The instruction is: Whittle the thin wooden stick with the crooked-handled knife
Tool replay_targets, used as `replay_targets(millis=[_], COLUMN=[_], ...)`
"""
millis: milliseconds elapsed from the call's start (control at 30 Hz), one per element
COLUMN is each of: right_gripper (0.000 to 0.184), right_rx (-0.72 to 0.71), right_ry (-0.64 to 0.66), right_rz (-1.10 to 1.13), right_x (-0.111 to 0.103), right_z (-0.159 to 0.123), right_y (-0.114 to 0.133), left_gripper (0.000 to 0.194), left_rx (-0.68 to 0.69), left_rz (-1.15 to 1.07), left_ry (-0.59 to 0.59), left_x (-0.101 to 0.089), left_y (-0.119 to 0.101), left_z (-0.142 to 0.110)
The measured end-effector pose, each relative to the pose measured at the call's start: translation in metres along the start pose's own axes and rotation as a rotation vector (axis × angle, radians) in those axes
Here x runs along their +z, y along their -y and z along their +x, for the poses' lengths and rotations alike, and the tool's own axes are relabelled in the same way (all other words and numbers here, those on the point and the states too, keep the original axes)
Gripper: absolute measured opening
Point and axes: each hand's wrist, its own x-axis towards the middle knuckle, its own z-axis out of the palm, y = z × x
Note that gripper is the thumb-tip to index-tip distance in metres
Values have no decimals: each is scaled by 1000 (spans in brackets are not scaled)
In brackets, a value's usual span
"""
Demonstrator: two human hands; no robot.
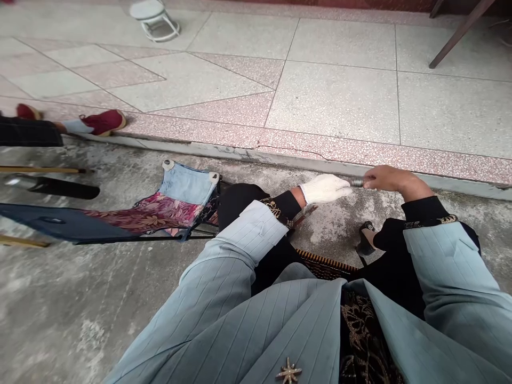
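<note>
My left hand [325, 189], in a white knitted glove, reaches out over the ground with its fingers closed on one end of a short, ridged grey metal piece [356, 182] that looks like a coil or spring. Bare and ungloved, my right hand [384, 178] pinches the other end from the right. The piece lies level between the two hands, and both ends are hidden by fingers. Below the gloved wrist, a thin reddish-brown item [304, 214] shows on the ground; its kind is unclear.
A folding chair [172, 184] with patterned fabric stands at left. Beyond runs a raised tiled step [340, 101], with a small white stool [154, 18] and a wooden leg [460, 34] on it. A person's red shoe [106, 122] rests on the step's edge at far left.
</note>
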Motion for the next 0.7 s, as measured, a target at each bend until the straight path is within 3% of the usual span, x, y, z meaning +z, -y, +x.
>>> replay_targets(millis=[100,200,300,400,467,567,700], right_gripper=[24,37,40,34,32,31,25], right_rx=[-136,-302,-414,-448,-377,-195,15], right_ry=[308,399,238,-115,-295,-374,-403], right_rz=[92,319,637,993,1123,1062,646], right_x=[0,-6,-15,-18,-16,-8,-2], right_z=[-6,-17,-30,-35,-31,-17,-2], right_y=[1,-1,-8,-11,-10,-7,-6], left_gripper=[42,39,39,42,44,44,46], left_rx=[56,65,-13,-27,15,67,103], left_rz=[-46,-241,-514,-638,-601,-475,-335], left_ry=[13,-13,-75,-126,-114,-96,-85], left_x=[-4,-7,-9,-9,-7,-3,2], left_y=[3,6,7,3,0,0,2], left_z=[-1,0,0,-2,-3,-1,4])
